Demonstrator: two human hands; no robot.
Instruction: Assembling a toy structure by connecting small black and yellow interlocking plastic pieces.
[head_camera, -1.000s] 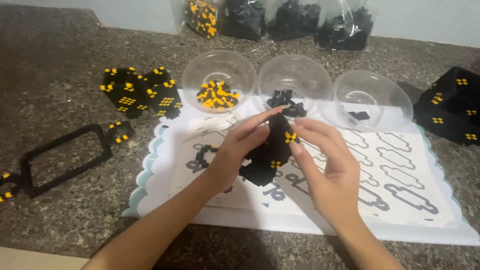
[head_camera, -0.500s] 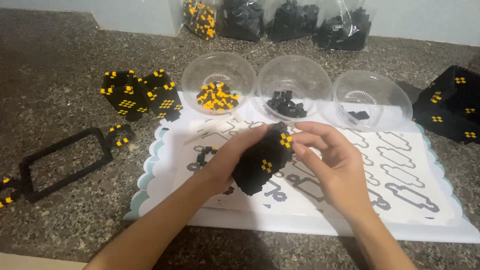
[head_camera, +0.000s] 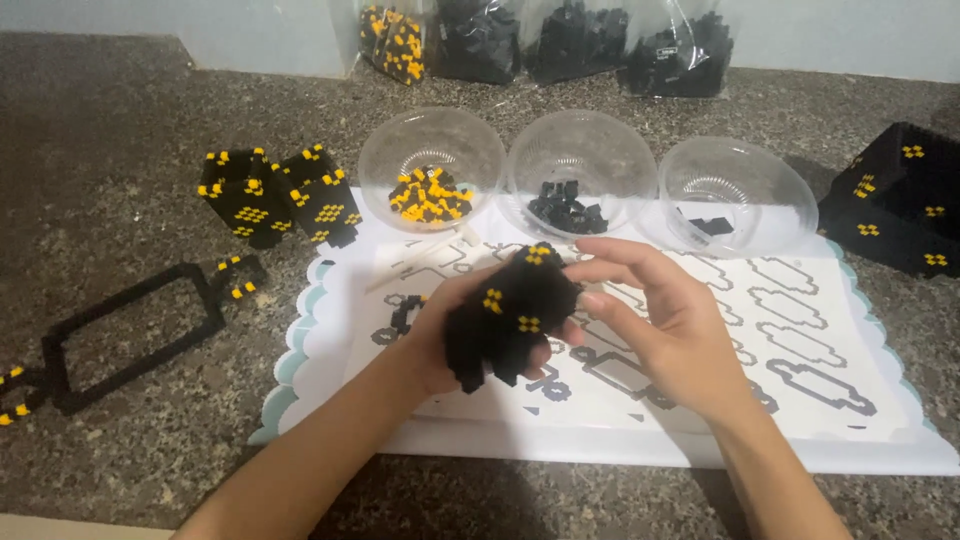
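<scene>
The left hand (head_camera: 440, 335) cups a black block model (head_camera: 510, 315) dotted with yellow studs, held above the printed instruction sheet (head_camera: 800, 330); the right hand (head_camera: 665, 325) lies open against its side, fingers spread. Behind stand three clear bowls (head_camera: 582, 170), one with yellow and black pieces, two with black ones, and bags of bricks (head_camera: 560, 40) at the wall. Two built towers (head_camera: 275, 195) and a black frame (head_camera: 125, 330) lie to the left. The model hides the left fingers; a black block build (head_camera: 900, 200) is cut off on the right.
</scene>
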